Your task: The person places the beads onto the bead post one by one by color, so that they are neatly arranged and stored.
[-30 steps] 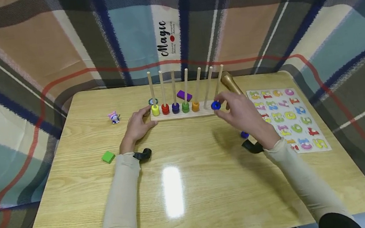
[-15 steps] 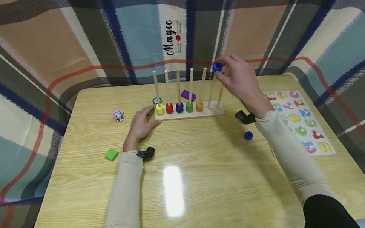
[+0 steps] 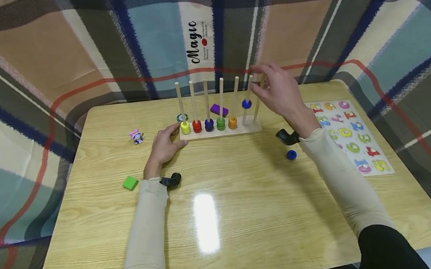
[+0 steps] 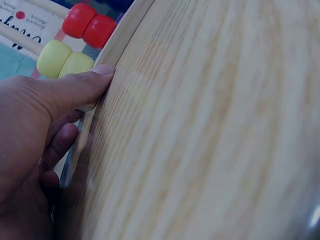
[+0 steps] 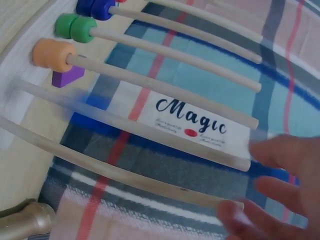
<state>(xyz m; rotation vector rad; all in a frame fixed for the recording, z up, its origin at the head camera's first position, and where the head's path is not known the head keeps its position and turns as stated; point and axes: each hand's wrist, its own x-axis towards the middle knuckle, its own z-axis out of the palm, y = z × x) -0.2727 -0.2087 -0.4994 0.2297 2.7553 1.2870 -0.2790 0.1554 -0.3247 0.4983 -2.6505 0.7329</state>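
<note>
A wooden peg stand (image 3: 220, 133) stands at the back of the table, its upright pegs in a row. Yellow (image 3: 185, 128), red (image 3: 197, 126), dark blue, green and orange beads sit low on separate pegs. Partway down the sixth peg is a blue bead (image 3: 246, 103), blurred in the right wrist view. My left hand (image 3: 165, 147) grips the stand's left end, thumb (image 4: 82, 90) along its front edge. My right hand (image 3: 281, 93) is at the tops of the last two pegs, fingers parted and holding nothing; whether a fingertip touches the last peg, I cannot tell.
Another blue bead (image 3: 291, 155) lies below my right wrist. A sheet of colourful number stickers (image 3: 355, 139) is at the right, partly under my forearm. A small figurine (image 3: 136, 137) and green block (image 3: 130, 183) lie left; a purple block (image 3: 219, 110) is behind the stand.
My right hand lifted the blue bead from beside the stand to the top of the sixth peg, then let go. The bead has dropped partway down. My left hand stays at the stand's end.
</note>
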